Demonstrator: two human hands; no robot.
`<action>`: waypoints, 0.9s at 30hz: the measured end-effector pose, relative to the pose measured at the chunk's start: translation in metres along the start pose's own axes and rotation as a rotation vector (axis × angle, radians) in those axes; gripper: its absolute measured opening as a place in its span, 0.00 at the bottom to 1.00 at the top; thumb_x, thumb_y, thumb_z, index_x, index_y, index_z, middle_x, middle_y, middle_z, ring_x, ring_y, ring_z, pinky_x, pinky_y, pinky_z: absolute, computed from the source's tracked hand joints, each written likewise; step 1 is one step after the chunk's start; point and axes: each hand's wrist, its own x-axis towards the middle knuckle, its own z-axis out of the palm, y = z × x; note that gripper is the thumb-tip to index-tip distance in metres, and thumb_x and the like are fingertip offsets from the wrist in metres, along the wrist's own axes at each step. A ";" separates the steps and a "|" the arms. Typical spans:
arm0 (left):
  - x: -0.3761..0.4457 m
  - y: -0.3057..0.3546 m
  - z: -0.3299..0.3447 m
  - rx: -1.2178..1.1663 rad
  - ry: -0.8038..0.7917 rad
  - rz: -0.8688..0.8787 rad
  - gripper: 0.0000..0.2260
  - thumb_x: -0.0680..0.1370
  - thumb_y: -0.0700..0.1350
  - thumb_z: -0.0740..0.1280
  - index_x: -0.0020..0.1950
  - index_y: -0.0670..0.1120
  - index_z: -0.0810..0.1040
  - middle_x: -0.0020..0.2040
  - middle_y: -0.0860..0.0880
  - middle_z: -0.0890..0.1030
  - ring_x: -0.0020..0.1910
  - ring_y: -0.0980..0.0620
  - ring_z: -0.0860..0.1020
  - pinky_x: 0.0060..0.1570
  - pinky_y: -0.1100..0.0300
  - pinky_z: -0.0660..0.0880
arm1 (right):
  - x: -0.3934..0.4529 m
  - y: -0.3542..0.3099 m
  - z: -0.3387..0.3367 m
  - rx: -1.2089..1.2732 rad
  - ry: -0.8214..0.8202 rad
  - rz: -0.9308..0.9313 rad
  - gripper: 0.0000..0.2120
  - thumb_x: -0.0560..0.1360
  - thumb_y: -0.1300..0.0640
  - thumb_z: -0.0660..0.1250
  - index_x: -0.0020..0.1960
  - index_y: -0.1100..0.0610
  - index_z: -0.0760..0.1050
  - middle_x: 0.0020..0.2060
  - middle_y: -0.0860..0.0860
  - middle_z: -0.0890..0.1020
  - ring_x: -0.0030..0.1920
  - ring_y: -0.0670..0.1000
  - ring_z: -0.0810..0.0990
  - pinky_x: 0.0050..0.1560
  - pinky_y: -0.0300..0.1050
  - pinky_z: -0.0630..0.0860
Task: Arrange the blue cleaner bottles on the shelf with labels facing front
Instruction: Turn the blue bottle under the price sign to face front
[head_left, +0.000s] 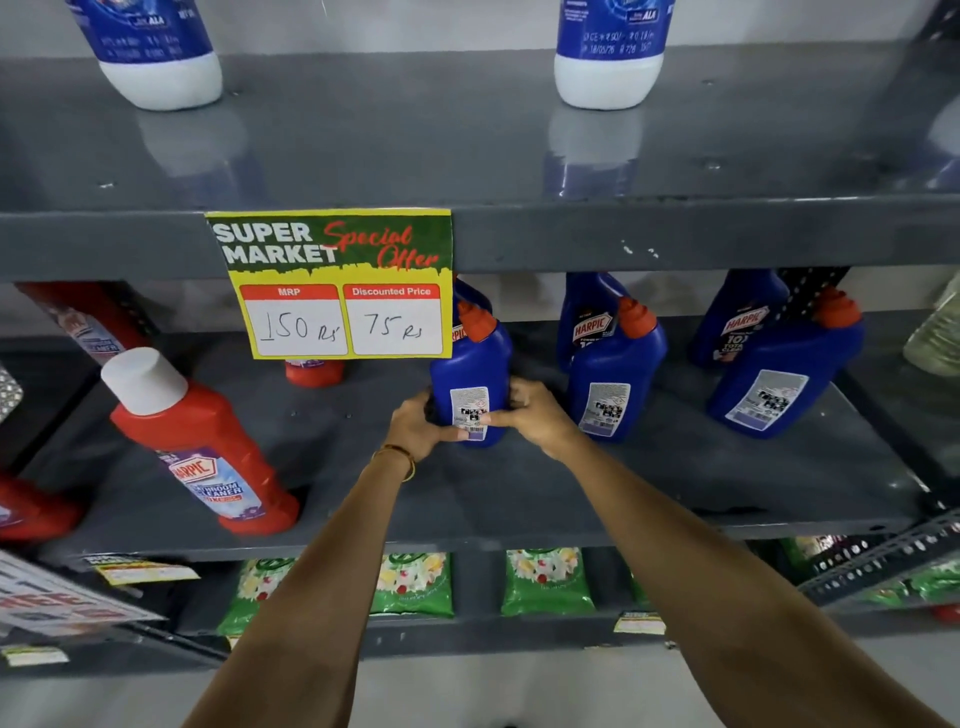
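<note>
Hands, left hand (415, 423) and right hand (530, 413), gripped one back-facing blue bottle (470, 379) just right of the price sign (332, 283); front-row bottles still needed turning.

The dark grey metal middle shelf (675, 483) is carrying upright plastic bottles. Taking the yellow and green price card (332, 283) hanging from the shelf above as landmark: a red bottle with a white cap (202, 452) is standing below and left of it; another red bottle (314, 371) is sitting behind it, mostly hidden. Right of the card, blue bottles with orange caps are standing, back labels outward: one (470, 384) beside it, another (610, 384) further right, a third (779, 384) farthest. Behind these, more blue bottles (589, 317) seem to be showing front labels.
</note>
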 end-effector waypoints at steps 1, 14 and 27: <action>0.000 0.000 -0.001 0.002 -0.010 0.003 0.27 0.60 0.36 0.78 0.57 0.40 0.75 0.56 0.40 0.81 0.54 0.43 0.79 0.55 0.52 0.76 | -0.001 -0.002 -0.002 0.007 -0.024 0.000 0.25 0.66 0.71 0.72 0.62 0.64 0.72 0.59 0.62 0.79 0.56 0.55 0.79 0.52 0.43 0.77; -0.021 0.004 0.016 0.200 0.334 0.078 0.24 0.62 0.52 0.77 0.51 0.43 0.74 0.48 0.42 0.84 0.46 0.40 0.80 0.43 0.54 0.75 | 0.000 -0.028 0.014 -0.021 0.017 -0.027 0.38 0.59 0.60 0.79 0.66 0.54 0.67 0.61 0.52 0.78 0.59 0.51 0.77 0.57 0.47 0.77; -0.024 -0.004 -0.020 -0.132 0.045 0.099 0.22 0.64 0.46 0.77 0.55 0.42 0.78 0.45 0.46 0.83 0.42 0.53 0.80 0.40 0.67 0.77 | 0.002 -0.036 0.021 -0.025 0.084 -0.098 0.34 0.56 0.57 0.78 0.60 0.55 0.69 0.55 0.52 0.81 0.55 0.53 0.79 0.59 0.55 0.76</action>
